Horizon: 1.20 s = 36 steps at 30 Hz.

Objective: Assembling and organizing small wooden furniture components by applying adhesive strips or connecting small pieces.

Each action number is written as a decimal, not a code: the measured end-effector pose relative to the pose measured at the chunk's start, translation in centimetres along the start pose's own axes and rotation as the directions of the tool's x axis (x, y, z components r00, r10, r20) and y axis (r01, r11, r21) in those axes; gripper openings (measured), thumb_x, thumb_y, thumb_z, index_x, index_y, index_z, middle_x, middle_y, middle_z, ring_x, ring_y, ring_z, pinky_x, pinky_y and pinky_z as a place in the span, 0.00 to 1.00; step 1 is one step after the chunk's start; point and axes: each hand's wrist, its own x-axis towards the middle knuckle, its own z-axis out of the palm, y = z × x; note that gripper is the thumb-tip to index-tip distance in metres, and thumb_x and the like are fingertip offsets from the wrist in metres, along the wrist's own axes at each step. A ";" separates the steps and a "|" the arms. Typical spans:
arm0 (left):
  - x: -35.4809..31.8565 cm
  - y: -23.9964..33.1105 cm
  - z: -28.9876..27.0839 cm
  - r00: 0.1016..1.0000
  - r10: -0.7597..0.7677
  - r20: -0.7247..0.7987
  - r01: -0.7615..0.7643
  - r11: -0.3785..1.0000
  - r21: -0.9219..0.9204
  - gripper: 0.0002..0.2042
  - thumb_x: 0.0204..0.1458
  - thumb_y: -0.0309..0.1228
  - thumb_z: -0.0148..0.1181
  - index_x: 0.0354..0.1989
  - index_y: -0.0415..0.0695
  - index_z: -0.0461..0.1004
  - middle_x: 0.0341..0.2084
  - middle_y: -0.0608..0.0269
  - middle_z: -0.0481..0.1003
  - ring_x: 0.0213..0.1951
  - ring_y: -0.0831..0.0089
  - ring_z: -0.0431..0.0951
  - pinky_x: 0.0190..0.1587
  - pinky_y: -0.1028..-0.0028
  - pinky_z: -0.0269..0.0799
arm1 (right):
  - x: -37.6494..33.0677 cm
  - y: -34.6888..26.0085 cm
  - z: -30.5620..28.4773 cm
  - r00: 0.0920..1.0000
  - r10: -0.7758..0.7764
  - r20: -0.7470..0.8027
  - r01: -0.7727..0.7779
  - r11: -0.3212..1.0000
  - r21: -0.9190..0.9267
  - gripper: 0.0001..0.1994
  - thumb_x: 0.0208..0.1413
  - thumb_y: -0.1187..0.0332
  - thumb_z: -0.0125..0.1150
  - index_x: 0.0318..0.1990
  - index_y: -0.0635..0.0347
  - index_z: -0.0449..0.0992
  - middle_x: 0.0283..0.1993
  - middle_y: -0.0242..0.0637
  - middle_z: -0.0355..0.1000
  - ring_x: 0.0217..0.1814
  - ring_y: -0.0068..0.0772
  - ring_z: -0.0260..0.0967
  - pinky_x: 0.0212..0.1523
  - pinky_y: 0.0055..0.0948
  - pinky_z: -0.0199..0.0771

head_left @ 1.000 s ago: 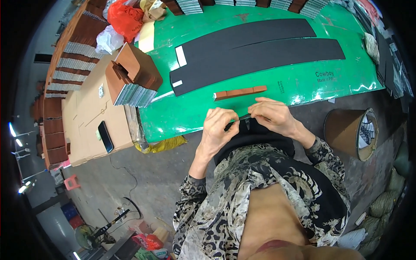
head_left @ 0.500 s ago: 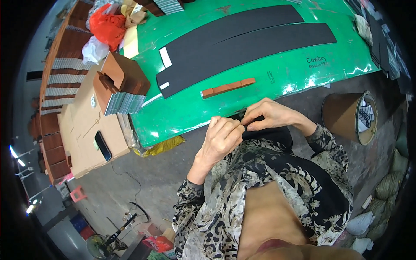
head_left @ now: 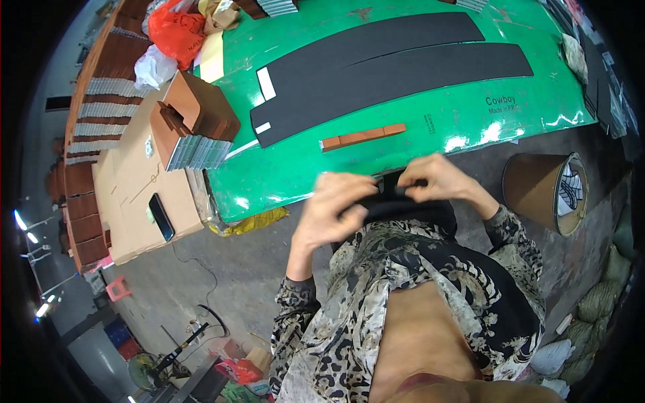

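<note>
Both hands are over my dark lap at the near edge of the green-covered table (head_left: 376, 160). My left hand (head_left: 329, 208) is blurred, its thumb apart from its fingers and nothing visible between them. My right hand (head_left: 440, 178) is closed in a pinch, with something small and dark at its fingertips that I cannot make out. A small black piece (head_left: 388, 184) shows between the hands; whether it is loose or part of the dark clothing is unclear. Beyond them lies a narrow brown strip (head_left: 363, 137). Two long black curved panels (head_left: 403, 77) lie farther back.
At the left, folded brown pieces (head_left: 201, 111) stand stacked beside a cardboard surface (head_left: 124, 195) with a phone (head_left: 161, 217). Red (head_left: 176, 33) and white (head_left: 154, 67) plastic bags sit at the back left. A brown bin (head_left: 534, 188) stands on the floor at right.
My left hand has moved slightly left and loosened from a closed grip, thumb and fingers parting. My right hand has shifted a little right, widening the gap between them. The view has shifted slightly.
</note>
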 end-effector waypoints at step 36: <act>0.5 -9.2 12.9 0.758 0.104 -0.644 0.408 0.695 0.592 0.18 0.44 0.29 0.62 0.47 0.58 0.72 0.44 0.69 0.64 0.49 0.69 0.60 0.46 0.65 0.50 | 5.0 2.3 2.1 0.816 -0.305 -0.491 0.019 0.863 -0.505 0.14 0.35 0.75 0.68 0.35 0.55 0.78 0.32 0.29 0.70 0.30 0.29 0.68 0.48 0.43 0.68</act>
